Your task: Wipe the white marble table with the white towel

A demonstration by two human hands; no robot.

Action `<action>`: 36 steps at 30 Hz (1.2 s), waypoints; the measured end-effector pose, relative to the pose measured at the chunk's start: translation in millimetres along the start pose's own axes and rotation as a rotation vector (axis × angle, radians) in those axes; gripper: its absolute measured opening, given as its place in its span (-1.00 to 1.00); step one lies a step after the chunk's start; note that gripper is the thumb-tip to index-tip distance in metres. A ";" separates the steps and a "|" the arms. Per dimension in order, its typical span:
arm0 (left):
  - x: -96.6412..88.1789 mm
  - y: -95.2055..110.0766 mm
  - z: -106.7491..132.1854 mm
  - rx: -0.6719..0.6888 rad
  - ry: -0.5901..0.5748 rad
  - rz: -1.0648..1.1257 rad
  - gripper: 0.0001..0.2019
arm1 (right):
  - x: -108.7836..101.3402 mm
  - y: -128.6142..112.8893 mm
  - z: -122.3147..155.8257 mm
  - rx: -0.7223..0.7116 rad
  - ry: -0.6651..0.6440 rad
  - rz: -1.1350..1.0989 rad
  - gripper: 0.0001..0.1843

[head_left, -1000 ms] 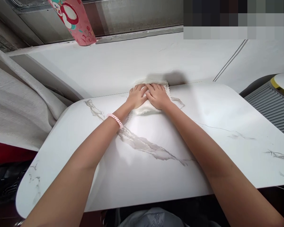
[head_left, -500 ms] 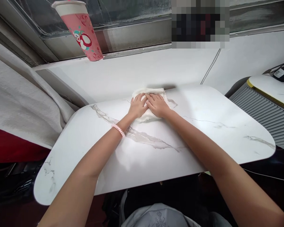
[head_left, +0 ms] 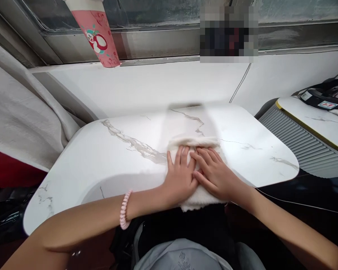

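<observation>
Both forearms converged over a white cloth (head_left: pixel 198 200) that lay at the near edge of the marble-patterned tabletop (head_left: pixel 124 157). The left hand (head_left: pixel 180 180) and right hand (head_left: pixel 215 176) rested palm-down on the cloth, side by side and touching, with fingers extended. Neither grip was clenched; both lay flat and released. A pink coiled band (head_left: pixel 124 210) circled the left wrist.

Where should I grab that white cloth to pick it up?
Probably the near edge of the cloth, coming from the person's side: it seems to hang just past the table rim, so fingers could pinch above and below. The left hand and right hand lie flat on the rest.
</observation>
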State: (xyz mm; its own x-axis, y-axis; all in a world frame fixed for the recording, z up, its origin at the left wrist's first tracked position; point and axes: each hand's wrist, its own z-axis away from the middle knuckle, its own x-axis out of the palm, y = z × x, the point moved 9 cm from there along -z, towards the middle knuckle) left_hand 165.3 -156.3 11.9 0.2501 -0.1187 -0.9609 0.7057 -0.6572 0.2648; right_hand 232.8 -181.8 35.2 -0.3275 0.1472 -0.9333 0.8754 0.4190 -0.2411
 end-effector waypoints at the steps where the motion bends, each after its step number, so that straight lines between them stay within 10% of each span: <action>1: 2.4 10.8 4.4 0.026 -0.010 0.017 -0.40 | -4.5 -0.3 10.2 0.013 0.007 -0.002 -0.43; 10: 18.1 46.8 -43.3 0.126 -0.148 0.152 -0.30 | -16.7 53.3 13.2 0.216 0.034 0.006 -0.45; 24: -7.8 -63.2 -206.6 -0.049 0.096 0.152 -0.42 | 3.4 175.1 -151.3 0.255 0.115 -0.023 -0.59; 36: -10.4 -91.8 -246.7 -0.092 0.136 0.074 -0.48 | 6.2 202.9 -187.1 0.309 0.170 -0.086 -0.66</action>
State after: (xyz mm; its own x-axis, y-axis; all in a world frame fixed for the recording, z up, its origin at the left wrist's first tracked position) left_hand 261.5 88.8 17.5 0.3868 -0.0585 -0.9203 0.7380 -0.5788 0.3470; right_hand 341.8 71.7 30.2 -0.4362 0.2807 -0.8549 0.8997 0.1493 -0.4101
